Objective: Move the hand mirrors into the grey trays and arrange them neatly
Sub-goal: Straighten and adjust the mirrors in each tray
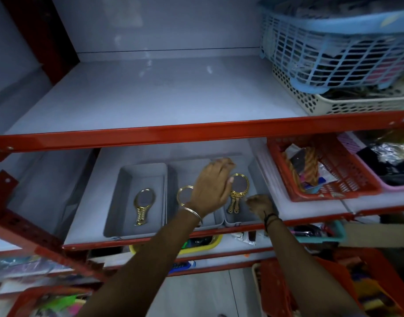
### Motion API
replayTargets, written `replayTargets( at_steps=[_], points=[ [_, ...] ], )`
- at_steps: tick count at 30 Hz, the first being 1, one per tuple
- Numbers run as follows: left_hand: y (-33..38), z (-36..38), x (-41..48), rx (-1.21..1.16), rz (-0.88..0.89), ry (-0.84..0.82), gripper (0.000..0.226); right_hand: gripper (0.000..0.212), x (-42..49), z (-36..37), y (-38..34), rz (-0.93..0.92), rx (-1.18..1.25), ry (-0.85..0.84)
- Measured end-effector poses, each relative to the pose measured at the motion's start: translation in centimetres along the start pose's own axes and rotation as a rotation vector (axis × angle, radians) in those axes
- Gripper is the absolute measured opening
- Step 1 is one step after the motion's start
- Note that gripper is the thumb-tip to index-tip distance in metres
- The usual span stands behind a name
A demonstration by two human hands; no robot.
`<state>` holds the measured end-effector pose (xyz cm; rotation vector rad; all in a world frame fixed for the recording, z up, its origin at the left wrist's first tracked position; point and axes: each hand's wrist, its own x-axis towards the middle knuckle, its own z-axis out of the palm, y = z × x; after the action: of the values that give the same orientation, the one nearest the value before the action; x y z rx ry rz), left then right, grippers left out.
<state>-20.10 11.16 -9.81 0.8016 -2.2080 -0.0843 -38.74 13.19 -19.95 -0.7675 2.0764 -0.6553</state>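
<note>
Three grey trays stand side by side on the middle shelf: left tray [127,177], middle tray [173,177], right tray [256,172]. One gold hand mirror [144,205] lies in the left tray, handle toward me. A second mirror [183,194] lies in the middle tray, mostly hidden under my left wrist. In the right tray lie two stacked gold mirrors [238,191]. My left hand [212,184] hovers open over the middle and right trays, thumb beside the stacked mirrors' rim. My right hand [259,203] is curled shut at the right tray's front right wall.
A red basket [347,179] of small goods sits right of the trays, beside a pink one [388,186]. Blue [333,49] and cream baskets [329,104] stand on the upper shelf's right end. The red shelf edge [150,133] overhangs the trays. Lower shelves hold clutter.
</note>
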Motion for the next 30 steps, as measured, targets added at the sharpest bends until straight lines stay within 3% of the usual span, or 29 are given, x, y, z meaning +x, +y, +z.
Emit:
replayTargets(
  at_steps=[5, 9, 13, 17, 22, 30],
  points=[
    [0.4, 6.8, -0.6, -0.095, -0.311, -0.361, 0.035, 0.037, 0.8, -0.1, 0.3, -0.020, -0.008, -0.044],
    [0.3, 11.1, -0.9, -0.013, -0.527, -0.668, 0.041, 0.037, 2.1, 1.0, 0.8, -0.019, -0.074, -0.064],
    [0.0, 14.3, -1.6, 0.018, -0.701, -0.846, 0.033, 0.022, 3.6, 2.2, 1.9, -0.041, 0.015, -0.082],
    [-0.3, 16.0, -1.2, -0.112, -0.960, -0.854, 0.029, 0.036, 4.8, 2.5, 2.3, -0.037, 0.115, -0.071],
    [-1.0, 16.8, -1.1, -0.247, -1.184, -0.788, 0.036, 0.018, 5.2, 1.1, 2.3, -0.017, 0.153, -0.092],
    [-0.4, 17.7, -1.2, -0.252, -1.216, -0.641, 0.027, 0.014, 5.5, 0.1, 2.5, 0.003, 0.130, -0.171]
  ],
)
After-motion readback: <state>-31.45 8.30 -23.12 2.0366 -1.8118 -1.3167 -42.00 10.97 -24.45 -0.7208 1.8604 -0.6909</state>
